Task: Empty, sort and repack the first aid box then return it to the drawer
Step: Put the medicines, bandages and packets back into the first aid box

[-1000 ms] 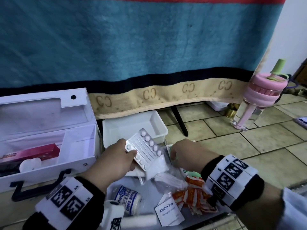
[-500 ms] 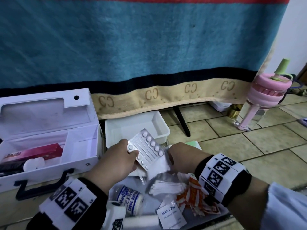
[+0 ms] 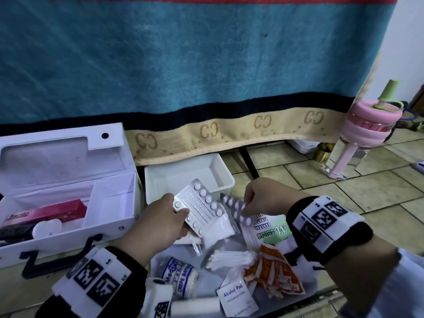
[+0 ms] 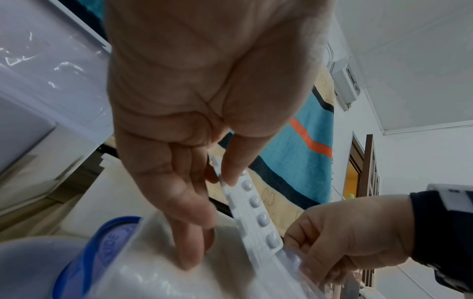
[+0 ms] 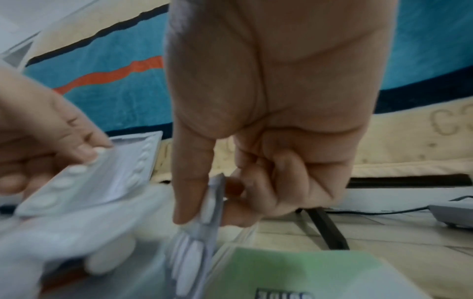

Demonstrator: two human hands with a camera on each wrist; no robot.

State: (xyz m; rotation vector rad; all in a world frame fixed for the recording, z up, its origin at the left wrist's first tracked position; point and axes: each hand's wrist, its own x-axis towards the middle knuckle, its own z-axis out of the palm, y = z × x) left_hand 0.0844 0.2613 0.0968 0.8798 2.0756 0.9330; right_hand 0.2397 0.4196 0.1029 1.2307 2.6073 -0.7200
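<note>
The left hand (image 3: 158, 223) pinches a big pill sheet (image 3: 199, 208) between thumb and fingers and holds it up over the pile. The right hand (image 3: 263, 198) pinches a second, smaller pill sheet (image 3: 236, 210) by its edge, with the other fingers curled in. The two sheets are close, side by side, just in front of a white tray (image 3: 220, 168).

This looks like the sorting step: the pills are being gathered together. The next move probably calls for laying one sheet on the other, flat and lined up, then putting both in one spot. The sheets are thin and slippery, so the pinch must stay firm.

The first aid box (image 3: 68, 203) sits on the floor to the left, lid open and standing up. It is white with a dark handle in front. A pink carton (image 3: 48, 213) and a few other bits lie in its left part. Its right part looks bare.

More things wait below the hands: a crepe bandage roll (image 3: 179, 278), an alcohol pad (image 3: 236, 299), orange packets (image 3: 273, 274) and a bag of cotton swabs (image 3: 229, 258). No drawer can be seen.
</note>
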